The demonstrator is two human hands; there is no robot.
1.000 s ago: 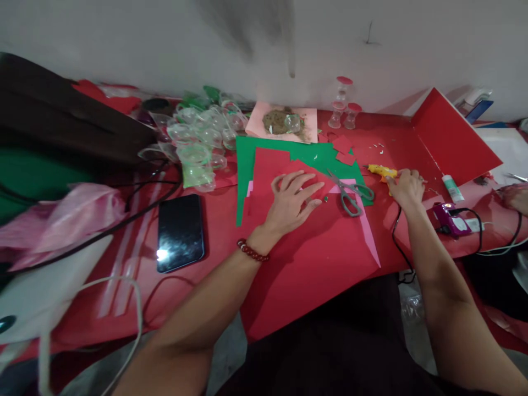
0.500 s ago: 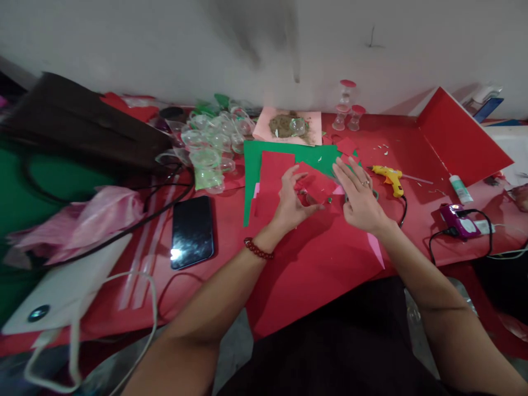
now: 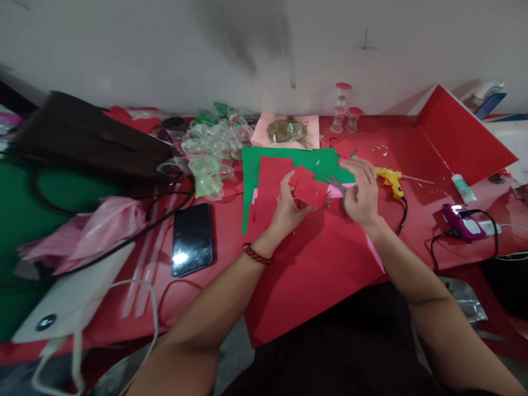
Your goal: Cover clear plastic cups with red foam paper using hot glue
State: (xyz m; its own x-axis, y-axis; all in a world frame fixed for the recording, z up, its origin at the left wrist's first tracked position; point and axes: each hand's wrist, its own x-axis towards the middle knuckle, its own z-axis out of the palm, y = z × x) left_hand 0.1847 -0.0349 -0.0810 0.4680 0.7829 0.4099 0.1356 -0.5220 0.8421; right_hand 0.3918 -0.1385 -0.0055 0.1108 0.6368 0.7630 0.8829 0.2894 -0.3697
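Observation:
My left hand has its fingers and thumb curved around a small piece with red paper squares on top; what lies under the paper is mostly hidden. A dark red bead bracelet circles that wrist. To its right, my right hand is at the handles of a pair of scissors, its thumb low and fingers bent over. The slightly parted blades point left toward the red squares. Both hands are above a large red sheet, with green paper behind it.
A yellow glue gun lies right of my right hand, its cord running toward a purple power adapter. Clear plastic cups are heaped behind left, beside a dark bag. A phone lies left. Red-topped cup pieces stand at the wall.
My right hand has turned from flat, outstretched fingers to bent ones, and the scissor blades now show beside it. My left hand has tilted the red squares a little, keeping hold.

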